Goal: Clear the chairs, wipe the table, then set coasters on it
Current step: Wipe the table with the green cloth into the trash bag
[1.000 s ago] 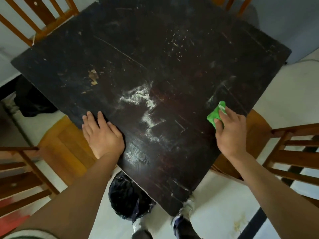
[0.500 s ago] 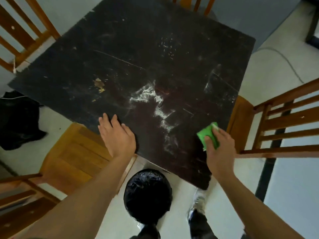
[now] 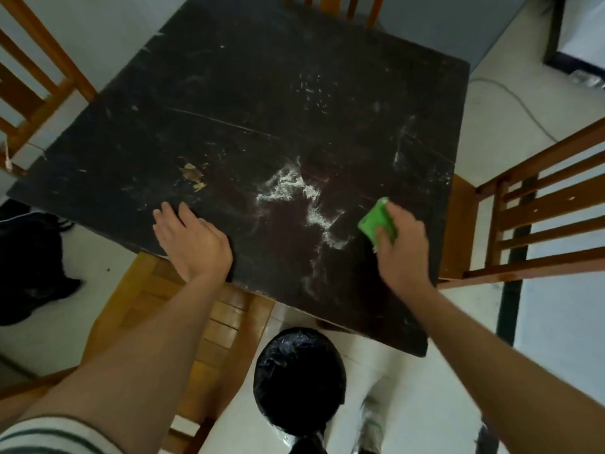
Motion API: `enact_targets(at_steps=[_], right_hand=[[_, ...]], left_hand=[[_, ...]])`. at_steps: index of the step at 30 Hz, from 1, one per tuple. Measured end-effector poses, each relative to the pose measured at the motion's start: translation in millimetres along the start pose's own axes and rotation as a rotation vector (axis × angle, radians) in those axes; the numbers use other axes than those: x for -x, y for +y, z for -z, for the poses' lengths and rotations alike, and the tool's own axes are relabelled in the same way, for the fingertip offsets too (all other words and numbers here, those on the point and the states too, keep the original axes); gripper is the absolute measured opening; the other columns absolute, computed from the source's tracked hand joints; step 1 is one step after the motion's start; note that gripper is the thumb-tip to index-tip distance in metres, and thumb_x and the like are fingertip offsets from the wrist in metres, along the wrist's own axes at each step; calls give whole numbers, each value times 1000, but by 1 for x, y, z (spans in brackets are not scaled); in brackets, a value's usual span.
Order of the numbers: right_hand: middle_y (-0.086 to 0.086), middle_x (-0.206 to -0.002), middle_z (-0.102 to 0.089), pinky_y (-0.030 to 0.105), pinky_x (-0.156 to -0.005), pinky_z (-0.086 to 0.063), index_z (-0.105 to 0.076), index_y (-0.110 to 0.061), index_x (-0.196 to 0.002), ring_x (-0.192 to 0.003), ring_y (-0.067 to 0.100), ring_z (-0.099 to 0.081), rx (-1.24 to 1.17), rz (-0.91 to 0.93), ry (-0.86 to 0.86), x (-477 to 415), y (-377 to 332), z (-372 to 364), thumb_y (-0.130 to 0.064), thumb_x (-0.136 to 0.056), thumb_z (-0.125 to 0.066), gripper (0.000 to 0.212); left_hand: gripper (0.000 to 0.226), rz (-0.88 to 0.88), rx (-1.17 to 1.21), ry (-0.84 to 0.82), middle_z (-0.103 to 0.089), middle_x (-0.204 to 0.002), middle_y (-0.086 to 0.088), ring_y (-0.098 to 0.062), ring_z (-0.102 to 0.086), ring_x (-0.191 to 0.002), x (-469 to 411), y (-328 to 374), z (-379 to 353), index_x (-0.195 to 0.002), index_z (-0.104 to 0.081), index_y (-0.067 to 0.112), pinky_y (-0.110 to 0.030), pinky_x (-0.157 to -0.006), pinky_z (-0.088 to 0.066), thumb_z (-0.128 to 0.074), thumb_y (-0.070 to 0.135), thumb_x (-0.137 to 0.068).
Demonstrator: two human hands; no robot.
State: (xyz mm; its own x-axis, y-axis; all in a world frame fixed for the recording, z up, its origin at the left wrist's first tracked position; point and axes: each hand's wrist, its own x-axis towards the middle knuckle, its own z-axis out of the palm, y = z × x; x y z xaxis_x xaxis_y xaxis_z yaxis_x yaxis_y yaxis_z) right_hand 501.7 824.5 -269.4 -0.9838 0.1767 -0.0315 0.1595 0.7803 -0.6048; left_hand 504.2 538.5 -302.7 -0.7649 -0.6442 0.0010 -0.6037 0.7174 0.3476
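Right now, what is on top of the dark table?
On the table: a white powdery smear, tan flecks, the left hand resting flat, and the right hand gripping a green cloth. The surface beneath both hands and the cloth is covered.

Dusty dark table (image 3: 262,93), green cloth (image 3: 376,222) on it

Scratched matt dark wood table (image 3: 248,103), soft green cloth (image 3: 376,221), varnished wooden chairs (image 3: 537,217)
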Motion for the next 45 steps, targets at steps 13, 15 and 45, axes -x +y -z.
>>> enact_targets(at_steps=[13, 15, 45], right_hand=[[1, -135, -58, 38, -91, -46, -57, -11, -134, -107, 19, -44, 13, 418, -225, 57, -17, -56, 17, -75, -55, 65], [-2, -130, -60, 36, -93, -46, -59, -12, -130, -105, 16, -46, -101, 478, -247, 49, -15, -44, 16, -78, -56, 60], [15, -123, -64, 19, -103, -37, -61, -3, -126, -112, 27, -58, -76, 228, 17, -268, 8, 9, 3, -89, -54, 38]], left_hand=[[49, -7, -28, -13, -24, -157, -22, -35, -13, -148, 1, -2, -5, -144, -36, 2, -46, -122, -7, -35, 16, -97], [48, -2, -28, -3, -25, -157, -21, -35, -14, -148, 0, -1, -6, -144, -37, 2, -46, -122, -7, -35, 17, -97], [45, 38, -94, 81, -32, -153, -22, -36, -23, -145, -2, 4, -14, -142, -41, -2, -47, -120, -16, -36, 16, -102]])
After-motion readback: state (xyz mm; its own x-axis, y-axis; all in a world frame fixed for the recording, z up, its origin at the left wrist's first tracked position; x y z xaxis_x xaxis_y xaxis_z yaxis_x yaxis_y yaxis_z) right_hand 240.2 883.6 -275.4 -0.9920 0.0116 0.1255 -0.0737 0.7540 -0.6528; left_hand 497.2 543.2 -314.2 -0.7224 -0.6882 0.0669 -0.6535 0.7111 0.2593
